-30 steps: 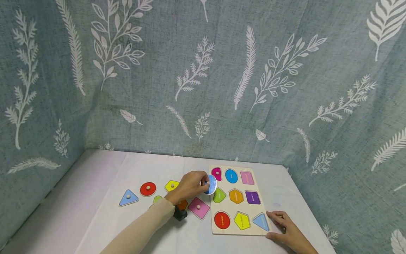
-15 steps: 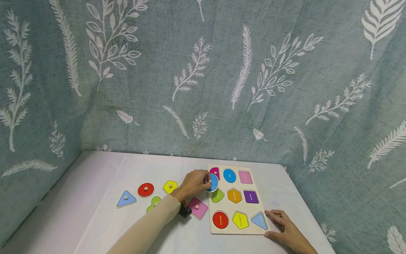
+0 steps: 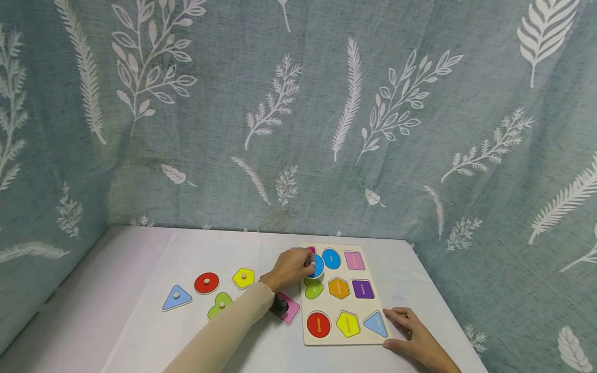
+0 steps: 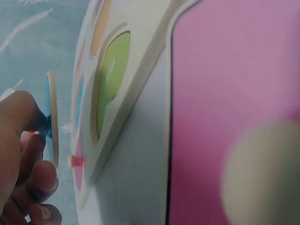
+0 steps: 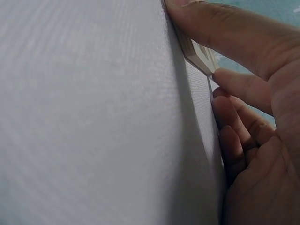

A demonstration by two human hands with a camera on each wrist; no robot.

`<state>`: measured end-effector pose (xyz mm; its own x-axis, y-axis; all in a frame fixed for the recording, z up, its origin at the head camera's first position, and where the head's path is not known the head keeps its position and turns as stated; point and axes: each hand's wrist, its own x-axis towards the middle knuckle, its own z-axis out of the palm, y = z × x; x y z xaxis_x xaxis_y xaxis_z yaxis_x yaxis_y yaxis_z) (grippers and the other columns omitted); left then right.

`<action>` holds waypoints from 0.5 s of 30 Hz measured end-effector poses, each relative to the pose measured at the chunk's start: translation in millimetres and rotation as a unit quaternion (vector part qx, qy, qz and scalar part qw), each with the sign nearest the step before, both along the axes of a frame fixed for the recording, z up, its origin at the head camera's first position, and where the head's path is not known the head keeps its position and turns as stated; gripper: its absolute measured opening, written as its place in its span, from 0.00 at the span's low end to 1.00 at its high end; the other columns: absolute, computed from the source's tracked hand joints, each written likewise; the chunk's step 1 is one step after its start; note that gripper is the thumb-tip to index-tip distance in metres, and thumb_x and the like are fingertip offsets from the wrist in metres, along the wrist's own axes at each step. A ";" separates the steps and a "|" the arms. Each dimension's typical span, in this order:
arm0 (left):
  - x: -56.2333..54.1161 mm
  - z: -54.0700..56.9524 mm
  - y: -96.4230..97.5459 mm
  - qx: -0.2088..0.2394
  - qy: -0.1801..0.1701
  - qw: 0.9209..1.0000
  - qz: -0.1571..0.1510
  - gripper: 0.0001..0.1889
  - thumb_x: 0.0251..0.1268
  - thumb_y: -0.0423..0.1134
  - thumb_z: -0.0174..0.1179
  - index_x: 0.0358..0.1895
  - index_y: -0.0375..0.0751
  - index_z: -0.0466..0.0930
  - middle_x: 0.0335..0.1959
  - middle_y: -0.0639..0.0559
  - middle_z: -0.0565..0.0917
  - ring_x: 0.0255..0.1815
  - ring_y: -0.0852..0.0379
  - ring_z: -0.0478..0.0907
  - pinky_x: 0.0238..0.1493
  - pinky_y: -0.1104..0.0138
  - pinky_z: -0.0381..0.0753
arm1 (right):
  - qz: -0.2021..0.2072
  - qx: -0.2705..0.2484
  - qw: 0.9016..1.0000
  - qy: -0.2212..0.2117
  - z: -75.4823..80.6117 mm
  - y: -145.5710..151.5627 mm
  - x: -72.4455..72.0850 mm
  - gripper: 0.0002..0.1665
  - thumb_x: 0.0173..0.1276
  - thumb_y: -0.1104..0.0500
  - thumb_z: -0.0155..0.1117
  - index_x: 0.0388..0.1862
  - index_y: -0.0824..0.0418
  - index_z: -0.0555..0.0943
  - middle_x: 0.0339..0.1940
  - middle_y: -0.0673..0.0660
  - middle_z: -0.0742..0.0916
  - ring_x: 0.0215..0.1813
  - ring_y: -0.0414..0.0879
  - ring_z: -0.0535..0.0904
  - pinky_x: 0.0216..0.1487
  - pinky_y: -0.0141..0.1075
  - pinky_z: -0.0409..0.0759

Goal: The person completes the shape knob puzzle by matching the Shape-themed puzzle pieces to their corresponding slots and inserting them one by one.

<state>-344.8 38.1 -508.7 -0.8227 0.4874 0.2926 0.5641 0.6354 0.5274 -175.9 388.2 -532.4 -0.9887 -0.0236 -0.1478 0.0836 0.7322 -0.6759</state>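
Observation:
My left hand [image 3: 289, 267] pinches the small knob of a blue oval puzzle piece [image 3: 319, 265] between thumb and fingers. The piece hovers over the upper left of the wooden shape board [image 3: 326, 304], just left of the board's blue oval. In the left wrist view the blue piece [image 4: 54, 122] stands edge-on, apart from the board. A magenta piece with a knob [image 4: 78, 166] sits in the board's top left corner, mostly hidden by the hand in the head view. My right hand [image 3: 415, 334] touches the board's right edge and lower right corner with index finger and thumb.
Left of the board lie loose knobbed pieces: a blue triangle [image 3: 178, 300], a red circle [image 3: 201, 287], a yellow pentagon [image 3: 240, 282], a green heart [image 3: 216, 311] and a pink piece [image 3: 293, 309] partly under the left wrist. A patterned curtain [image 3: 210, 129] backs the white table.
My left hand has carried the blue oval piece rightward over the board, closer to the blue oval. My right hand stays at the board's edge. The head view has shifted slightly.

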 end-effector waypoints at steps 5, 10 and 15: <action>-2.4 -2.1 9.1 0.004 0.000 1.000 -0.008 0.03 0.61 0.37 0.65 0.35 0.46 0.80 0.21 0.60 0.72 0.23 0.63 0.68 0.26 0.69 0.68 | -0.004 -0.007 1.000 -0.002 -1.6 2.5 1.2 0.48 0.56 0.43 0.82 0.72 0.60 0.76 0.64 0.58 0.75 0.73 0.61 0.69 0.72 0.54 0.63; -5.1 -1.6 17.7 0.018 -0.035 0.999 0.009 0.04 0.61 0.38 0.66 0.36 0.46 0.80 0.22 0.59 0.73 0.23 0.63 0.69 0.27 0.69 0.69 | -0.010 -0.012 1.000 -0.004 -1.4 2.9 0.7 0.49 0.55 0.43 0.82 0.73 0.60 0.76 0.64 0.56 0.75 0.69 0.56 0.71 0.72 0.54 0.65; -10.8 -1.3 26.7 -0.001 -0.045 0.999 0.020 0.04 0.61 0.38 0.67 0.36 0.45 0.81 0.22 0.59 0.74 0.24 0.62 0.70 0.29 0.68 0.71 | -0.008 -0.019 1.000 0.002 0.5 1.3 -0.5 0.49 0.55 0.45 0.83 0.72 0.61 0.76 0.62 0.56 0.75 0.63 0.53 0.74 0.70 0.57 0.69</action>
<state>-355.6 64.9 -510.0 -0.8648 0.4536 0.2155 0.4880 0.6579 0.5735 -176.4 389.6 -531.8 -0.9896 -0.0128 -0.1434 0.0928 0.7045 -0.7036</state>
